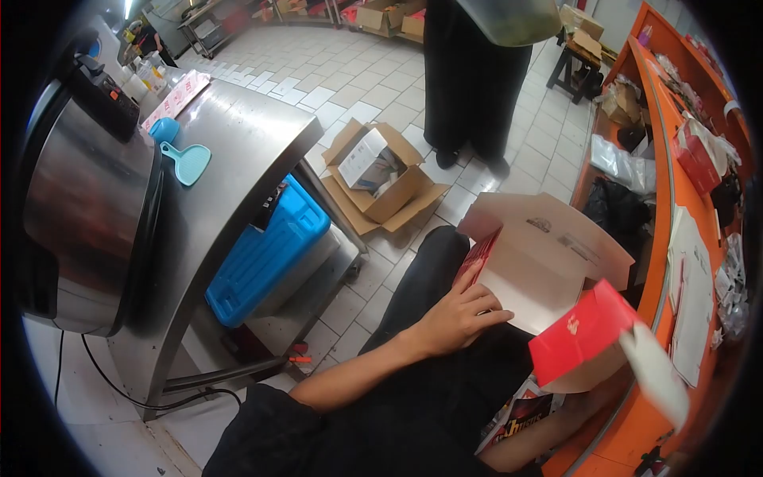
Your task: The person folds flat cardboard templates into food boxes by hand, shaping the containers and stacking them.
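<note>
My left hand (469,316) grips the near left edge of an open cardboard box (540,274), its fingers bent over the wall. The box rests on my lap, pale inside with dark print on a raised flap and red on its outer left side. At the right, a smaller red paper box (584,330) with a gold mark is held up against the larger box's near right side. One white flap of it is blurred. My right hand (610,391) is behind and below the red box, its fingers mostly hidden.
An orange shelf unit (648,262) with plastic bags and papers runs close along my right. At the left stands a steel table (238,127) with a large cooker (87,199) and a turquoise scoop (189,163). Another person (477,95) stands ahead, near an open carton (389,191) on the floor.
</note>
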